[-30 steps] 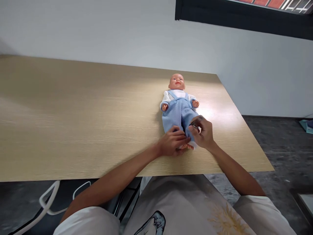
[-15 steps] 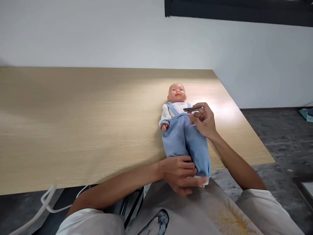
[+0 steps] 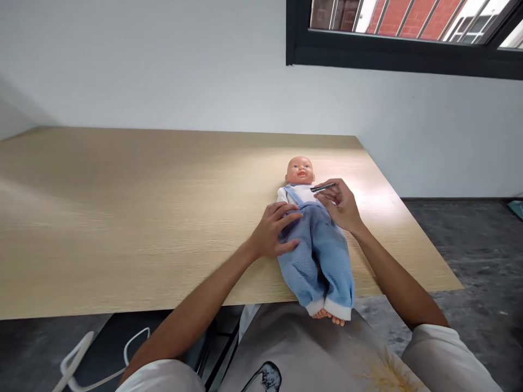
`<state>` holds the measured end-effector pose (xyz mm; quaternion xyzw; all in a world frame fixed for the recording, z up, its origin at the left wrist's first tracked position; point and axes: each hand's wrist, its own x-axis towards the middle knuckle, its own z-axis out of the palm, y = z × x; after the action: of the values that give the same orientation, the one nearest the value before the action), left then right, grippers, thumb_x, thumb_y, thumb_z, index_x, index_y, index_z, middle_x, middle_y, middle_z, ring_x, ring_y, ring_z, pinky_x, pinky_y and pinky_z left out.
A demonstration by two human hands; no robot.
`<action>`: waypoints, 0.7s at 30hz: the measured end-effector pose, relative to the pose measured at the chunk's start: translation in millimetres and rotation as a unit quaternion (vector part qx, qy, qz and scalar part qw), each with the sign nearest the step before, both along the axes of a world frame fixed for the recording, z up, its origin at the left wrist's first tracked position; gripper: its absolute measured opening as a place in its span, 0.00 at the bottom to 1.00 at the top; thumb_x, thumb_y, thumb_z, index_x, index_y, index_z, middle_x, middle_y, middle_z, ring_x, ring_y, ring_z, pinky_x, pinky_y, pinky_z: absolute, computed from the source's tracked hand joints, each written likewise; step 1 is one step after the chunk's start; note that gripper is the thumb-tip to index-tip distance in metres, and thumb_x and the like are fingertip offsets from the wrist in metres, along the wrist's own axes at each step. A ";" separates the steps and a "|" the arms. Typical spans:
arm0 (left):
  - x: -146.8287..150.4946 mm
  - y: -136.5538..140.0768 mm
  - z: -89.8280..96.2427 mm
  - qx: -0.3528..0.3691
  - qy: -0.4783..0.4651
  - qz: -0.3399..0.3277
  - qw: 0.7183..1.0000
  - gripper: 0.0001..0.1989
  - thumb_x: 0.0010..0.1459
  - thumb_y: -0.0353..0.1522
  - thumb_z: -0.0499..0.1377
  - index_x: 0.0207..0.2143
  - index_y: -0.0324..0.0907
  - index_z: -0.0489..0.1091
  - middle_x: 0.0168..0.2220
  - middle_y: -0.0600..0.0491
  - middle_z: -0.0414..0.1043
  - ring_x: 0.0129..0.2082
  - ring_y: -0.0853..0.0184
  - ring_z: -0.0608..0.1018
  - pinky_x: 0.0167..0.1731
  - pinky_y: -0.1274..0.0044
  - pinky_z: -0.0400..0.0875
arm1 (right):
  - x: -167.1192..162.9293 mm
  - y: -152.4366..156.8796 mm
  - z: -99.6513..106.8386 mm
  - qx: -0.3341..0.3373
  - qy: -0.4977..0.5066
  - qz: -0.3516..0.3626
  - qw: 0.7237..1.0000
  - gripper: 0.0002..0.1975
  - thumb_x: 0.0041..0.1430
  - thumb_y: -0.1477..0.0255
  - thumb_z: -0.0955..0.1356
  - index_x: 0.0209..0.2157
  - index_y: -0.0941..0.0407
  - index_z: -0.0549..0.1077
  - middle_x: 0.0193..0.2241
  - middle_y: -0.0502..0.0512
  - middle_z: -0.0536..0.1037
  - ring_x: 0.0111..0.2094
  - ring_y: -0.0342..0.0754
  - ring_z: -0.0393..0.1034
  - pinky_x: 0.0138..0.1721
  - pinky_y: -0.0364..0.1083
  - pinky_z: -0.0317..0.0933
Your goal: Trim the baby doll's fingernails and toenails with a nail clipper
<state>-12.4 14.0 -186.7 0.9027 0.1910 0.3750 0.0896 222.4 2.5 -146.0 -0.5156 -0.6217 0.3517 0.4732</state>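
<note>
A baby doll (image 3: 314,234) in blue knitted dungarees and a white top lies face up, its bare feet reaching past the table's front edge. My left hand (image 3: 278,228) rests against the doll's side at the waist, fingers spread; it covers the doll's arm and hand on that side. Between the thumb and fingers of my right hand (image 3: 338,204) is a slim metal nail clipper (image 3: 322,188), held over the doll's chest. The doll's other arm is hidden behind my right hand.
The doll lies near the right end of a light wooden table (image 3: 143,228). A white wall (image 3: 183,65) and a dark-framed window (image 3: 368,57) stand behind. White cable (image 3: 77,359) hangs near a dark chair at the lower left.
My left hand has moved up from the doll's feet to its waist, and its fingers have spread. My right hand still holds the nail clipper over the chest. The view has tilted up.
</note>
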 end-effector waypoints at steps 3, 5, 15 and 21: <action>-11.5 23.5 -9.8 -0.050 0.078 -0.020 0.995 0.32 0.62 0.48 0.55 0.63 0.40 0.60 0.63 0.43 0.59 0.64 0.56 0.60 0.62 0.64 0.54 | -3.3 -6.5 -2.0 -0.028 -0.048 0.087 0.995 0.30 0.53 0.55 0.67 0.50 0.60 0.59 0.49 0.57 0.71 0.42 0.24 0.72 0.46 0.25 0.68; -16.3 34.9 -19.1 -0.075 0.099 -0.026 0.992 0.36 0.62 0.51 0.54 0.65 0.39 0.57 0.64 0.43 0.57 0.65 0.56 0.59 0.63 0.64 0.53 | -7.3 -12.9 -4.4 -0.035 -0.073 0.141 0.987 0.30 0.53 0.56 0.67 0.50 0.61 0.60 0.49 0.57 0.71 0.44 0.25 0.72 0.48 0.26 0.69; 13.7 57.0 -18.8 -0.174 -0.091 0.058 0.979 0.27 0.64 0.52 0.48 0.42 0.37 0.69 0.33 0.50 0.72 0.32 0.67 0.73 0.37 0.75 0.67 | -13.7 -15.5 -16.2 -0.117 0.056 0.176 0.976 0.31 0.54 0.53 0.64 0.48 0.60 0.53 0.50 0.61 0.69 0.35 0.29 0.74 0.35 0.31 0.71; 30.2 54.7 -31.8 -0.180 -0.178 0.050 0.966 0.21 0.62 0.47 0.54 0.44 0.36 0.64 0.37 0.49 0.72 0.37 0.68 0.74 0.41 0.75 0.68 | -19.2 6.4 -16.6 -0.058 0.104 0.103 0.988 0.33 0.53 0.50 0.65 0.47 0.60 0.52 0.50 0.59 0.68 0.38 0.27 0.72 0.34 0.28 0.70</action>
<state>17.7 68.7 -218.5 0.7795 0.2812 0.4934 0.2644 203.2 8.9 -162.6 -0.4364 -0.5974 0.4854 0.4659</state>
